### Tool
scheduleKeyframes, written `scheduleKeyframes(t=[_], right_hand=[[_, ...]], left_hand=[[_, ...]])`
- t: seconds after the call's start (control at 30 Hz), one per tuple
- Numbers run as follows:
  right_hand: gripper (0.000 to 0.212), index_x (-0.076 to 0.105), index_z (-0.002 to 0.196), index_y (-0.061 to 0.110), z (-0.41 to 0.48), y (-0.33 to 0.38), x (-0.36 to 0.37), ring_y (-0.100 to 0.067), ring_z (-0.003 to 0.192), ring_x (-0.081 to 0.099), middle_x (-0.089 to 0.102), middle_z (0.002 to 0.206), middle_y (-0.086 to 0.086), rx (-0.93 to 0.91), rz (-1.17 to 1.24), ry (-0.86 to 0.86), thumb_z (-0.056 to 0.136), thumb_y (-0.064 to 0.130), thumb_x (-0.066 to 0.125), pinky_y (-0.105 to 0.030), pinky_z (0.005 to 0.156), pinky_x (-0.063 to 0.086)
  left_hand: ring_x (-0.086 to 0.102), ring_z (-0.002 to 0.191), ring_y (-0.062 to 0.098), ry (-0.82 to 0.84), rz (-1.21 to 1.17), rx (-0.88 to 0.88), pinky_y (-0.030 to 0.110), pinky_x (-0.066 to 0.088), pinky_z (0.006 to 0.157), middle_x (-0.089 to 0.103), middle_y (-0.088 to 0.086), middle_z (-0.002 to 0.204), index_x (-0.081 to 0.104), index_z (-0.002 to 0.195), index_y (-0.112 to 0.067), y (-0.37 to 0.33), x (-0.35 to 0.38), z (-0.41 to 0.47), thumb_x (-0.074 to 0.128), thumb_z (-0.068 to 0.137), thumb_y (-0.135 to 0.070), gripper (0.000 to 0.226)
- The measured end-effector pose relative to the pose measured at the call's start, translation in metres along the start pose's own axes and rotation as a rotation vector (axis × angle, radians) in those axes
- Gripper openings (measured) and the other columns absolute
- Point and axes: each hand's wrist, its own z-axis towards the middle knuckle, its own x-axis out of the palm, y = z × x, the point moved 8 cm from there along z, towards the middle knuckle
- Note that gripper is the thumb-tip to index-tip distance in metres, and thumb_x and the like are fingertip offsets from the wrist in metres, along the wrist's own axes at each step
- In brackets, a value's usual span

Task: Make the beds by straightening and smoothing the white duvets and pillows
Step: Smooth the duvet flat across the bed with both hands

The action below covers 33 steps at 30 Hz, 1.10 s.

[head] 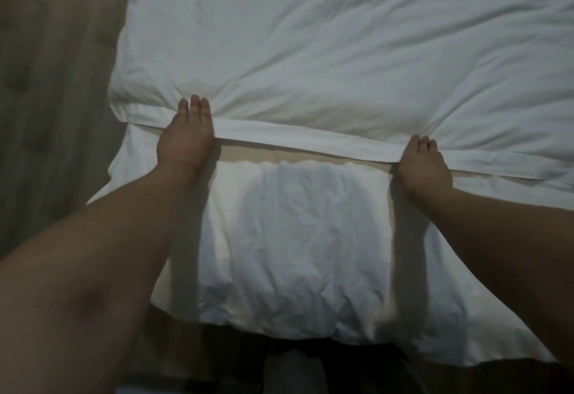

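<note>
The left hand point(186, 137) presses flat on the duvet point(341, 52) hem, fingers straight; the right hand point(424, 165) rests further along it, grip unclear.

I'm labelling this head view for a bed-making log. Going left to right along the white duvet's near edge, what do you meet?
brown wooden floor → puffy white duvet's corner → left hand → flat white duvet hem → right hand
</note>
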Motion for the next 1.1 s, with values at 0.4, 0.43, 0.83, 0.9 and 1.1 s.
scheduleKeyframes(t=[0.4,0.43,0.83,0.9,1.1], right_hand=[[0.058,0.011,0.154,-0.014,-0.014,0.040,0.031,-0.052,0.148,0.019,0.018,0.158,-0.040,-0.056,0.003,0.032,0.102,0.004,0.030,-0.057,0.121,0.019],[0.057,0.013,0.154,-0.013,-0.023,0.057,0.027,-0.051,0.148,0.020,0.020,0.158,-0.039,-0.107,0.011,0.022,0.102,0.004,0.030,-0.056,0.120,0.020],[0.066,0.002,0.160,-0.002,-0.187,0.364,-0.091,-0.034,0.156,0.004,0.004,0.168,-0.021,-0.647,-0.038,-0.006,0.098,0.003,0.025,-0.044,0.127,0.011],[0.067,0.004,0.159,-0.002,-0.200,0.411,-0.109,-0.035,0.156,0.007,0.007,0.167,-0.022,-0.625,-0.013,-0.039,0.097,0.004,0.028,-0.044,0.127,0.012],[0.067,0.005,0.160,-0.001,-0.228,0.517,-0.124,-0.035,0.156,0.008,0.008,0.168,-0.021,-0.361,0.097,-0.067,0.101,0.014,0.035,-0.044,0.127,0.012]], left_hand=[[0.005,0.156,0.030,0.242,-0.014,-0.161,0.045,0.011,0.126,0.002,0.013,0.169,-0.001,0.160,-0.003,0.009,0.021,-0.046,0.034,0.098,-0.003,0.071],[0.008,0.155,0.031,0.248,-0.043,-0.203,0.044,0.013,0.125,0.005,0.014,0.169,0.001,0.160,-0.002,0.015,0.011,-0.051,0.034,0.098,-0.002,0.070],[0.052,0.131,0.038,0.259,-0.220,-0.308,0.039,0.042,0.105,0.053,0.025,0.143,0.053,0.136,0.004,0.187,-0.118,-0.116,0.050,0.102,-0.014,0.038],[0.051,0.133,0.040,0.245,-0.202,-0.279,0.039,0.040,0.107,0.052,0.027,0.144,0.053,0.136,0.007,0.234,-0.126,-0.125,0.047,0.101,-0.012,0.040],[0.058,0.122,0.041,0.186,-0.302,-0.117,0.040,0.046,0.100,0.061,0.025,0.132,0.060,0.127,0.000,0.347,-0.134,-0.148,0.050,0.093,-0.008,0.036]])
